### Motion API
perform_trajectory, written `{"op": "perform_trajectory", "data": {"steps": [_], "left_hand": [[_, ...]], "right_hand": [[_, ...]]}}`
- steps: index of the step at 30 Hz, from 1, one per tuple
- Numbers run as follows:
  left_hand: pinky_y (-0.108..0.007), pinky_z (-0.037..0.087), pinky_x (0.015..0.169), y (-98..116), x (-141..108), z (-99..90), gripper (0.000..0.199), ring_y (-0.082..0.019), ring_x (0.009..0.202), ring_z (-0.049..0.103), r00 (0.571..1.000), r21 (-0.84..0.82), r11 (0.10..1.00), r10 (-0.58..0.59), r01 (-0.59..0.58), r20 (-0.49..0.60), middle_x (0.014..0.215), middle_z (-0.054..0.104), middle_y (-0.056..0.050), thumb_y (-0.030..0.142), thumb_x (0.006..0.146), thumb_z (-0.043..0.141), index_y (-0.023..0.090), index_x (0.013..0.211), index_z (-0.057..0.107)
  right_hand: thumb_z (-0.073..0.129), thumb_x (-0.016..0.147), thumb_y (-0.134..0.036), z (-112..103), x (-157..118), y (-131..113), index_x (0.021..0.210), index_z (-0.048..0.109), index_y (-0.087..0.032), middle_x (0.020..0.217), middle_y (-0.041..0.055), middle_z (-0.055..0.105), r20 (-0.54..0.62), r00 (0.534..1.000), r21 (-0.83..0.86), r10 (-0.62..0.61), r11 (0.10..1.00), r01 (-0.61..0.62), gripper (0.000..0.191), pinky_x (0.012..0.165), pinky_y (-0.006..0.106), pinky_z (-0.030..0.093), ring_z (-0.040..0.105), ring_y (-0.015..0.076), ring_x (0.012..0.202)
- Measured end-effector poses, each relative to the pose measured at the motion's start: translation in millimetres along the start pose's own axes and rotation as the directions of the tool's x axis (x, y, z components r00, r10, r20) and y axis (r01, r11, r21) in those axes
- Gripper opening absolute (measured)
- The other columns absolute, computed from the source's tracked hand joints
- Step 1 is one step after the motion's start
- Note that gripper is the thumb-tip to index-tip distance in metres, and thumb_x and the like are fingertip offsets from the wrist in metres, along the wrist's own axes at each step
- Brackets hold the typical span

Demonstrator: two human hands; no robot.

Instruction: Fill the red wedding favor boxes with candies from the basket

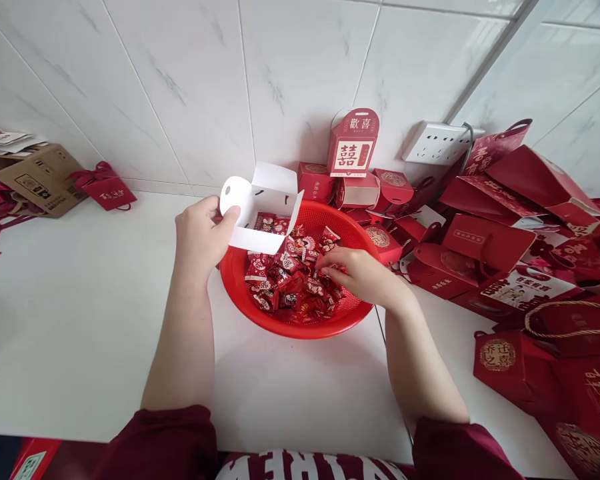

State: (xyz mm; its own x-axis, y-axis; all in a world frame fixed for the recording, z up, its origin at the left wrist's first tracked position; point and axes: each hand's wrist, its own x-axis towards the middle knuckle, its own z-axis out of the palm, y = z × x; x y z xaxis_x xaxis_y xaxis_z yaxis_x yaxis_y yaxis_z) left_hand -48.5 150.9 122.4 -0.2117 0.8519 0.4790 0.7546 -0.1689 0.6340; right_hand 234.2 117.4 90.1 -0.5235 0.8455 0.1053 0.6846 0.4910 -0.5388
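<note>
White box [258, 241], center of frame, seemingly part-filled
Left hand [207, 230] pinches its flap [236, 194]; right hand [357, 273], fingers half-curled, touches candies [287, 280] in the red basket [300, 331] below, any grip unclear; box unclosed, many candies left.

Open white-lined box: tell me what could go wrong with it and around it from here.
1. The left hand grips the open box at one side only, by its rounded flap, so it might tip or the flap might crease.
2. Wrapped sweets could spill over the basket's rim if the right hand stirs them roughly.
3. The upright box perched on other boxes could topple if bumped.
</note>
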Motion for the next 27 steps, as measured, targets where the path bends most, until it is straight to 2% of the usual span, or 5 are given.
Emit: {"op": "perform_trajectory", "data": {"steps": [3, 9, 14, 19, 27], "left_hand": [[-0.028, 0.037, 0.062, 3.9, -2.2, -1.5, 0.02, -0.014, 0.061, 0.048, 1.0, -0.022, 1.0, 0.01, -0.01, 0.026, 0.062, 0.059, 0.002, 0.034, 0.081, 0.061, 0.019, 0.068, 0.059], [-0.028, 0.034, 0.061, 11.1, -7.3, -3.4, 0.021, -0.013, 0.059, 0.044, 0.996, -0.081, 0.996, 0.037, -0.03, 0.077, 0.06, 0.054, 0.002, 0.03, 0.081, 0.061, 0.019, 0.064, 0.053], [-0.028, 0.032, 0.059, 13.5, -9.4, -8.2, 0.022, -0.013, 0.059, 0.042, 0.995, -0.119, 0.992, 0.046, -0.034, 0.093, 0.06, 0.053, 0.002, 0.029, 0.081, 0.062, 0.019, 0.064, 0.053], [-0.028, 0.031, 0.058, 14.2, -11.6, -12.5, 0.025, -0.012, 0.057, 0.039, 0.994, -0.131, 0.991, 0.052, -0.04, 0.093, 0.056, 0.047, 0.003, 0.028, 0.081, 0.062, 0.019, 0.062, 0.049], [-0.029, 0.032, 0.058, 13.9, -12.9, -15.6, 0.021, -0.013, 0.059, 0.044, 0.993, -0.151, 0.988, 0.058, -0.042, 0.106, 0.06, 0.053, 0.003, 0.029, 0.082, 0.061, 0.019, 0.065, 0.054]], "right_hand": [[0.044, 0.096, -0.013, 19.2, 16.7, -9.5, 0.104, 0.074, -0.018, 0.107, 0.0059, 0.075, 0.256, 0.961, 0.036, -0.108, 0.994, 0.102, 0.031, 0.09, 0.034, 0.051, 0.068, 0.0208, 0.099], [0.044, 0.092, -0.007, 53.6, 46.1, -24.9, 0.127, 0.07, -0.024, 0.132, 0.0014, 0.068, 0.687, 0.718, -0.05, -0.11, 0.979, 0.198, 0.046, 0.096, 0.027, 0.052, 0.065, 0.0194, 0.117], [0.055, 0.074, 0.005, 55.7, 68.1, -17.0, 0.137, 0.061, -0.01, 0.141, 0.018, 0.058, 0.62, 0.775, -0.353, 0.123, 0.925, 0.136, 0.064, 0.093, 0.033, 0.053, 0.058, 0.0319, 0.127], [0.06, 0.082, -0.006, 52.2, 88.2, -7.5, 0.139, 0.056, -0.009, 0.139, 0.0253, 0.056, 0.456, 0.846, -0.578, 0.278, 0.815, 0.044, 0.058, 0.091, 0.043, 0.053, 0.063, 0.0369, 0.116], [0.09, 0.061, -0.045, 71.3, 85.5, -8.1, 0.129, 0.066, -0.017, 0.152, 0.0234, 0.043, 0.453, 0.878, -0.635, 0.156, 0.748, 0.195, 0.077, 0.116, 0.066, 0.01, 0.024, 0.0459, 0.145]]}}
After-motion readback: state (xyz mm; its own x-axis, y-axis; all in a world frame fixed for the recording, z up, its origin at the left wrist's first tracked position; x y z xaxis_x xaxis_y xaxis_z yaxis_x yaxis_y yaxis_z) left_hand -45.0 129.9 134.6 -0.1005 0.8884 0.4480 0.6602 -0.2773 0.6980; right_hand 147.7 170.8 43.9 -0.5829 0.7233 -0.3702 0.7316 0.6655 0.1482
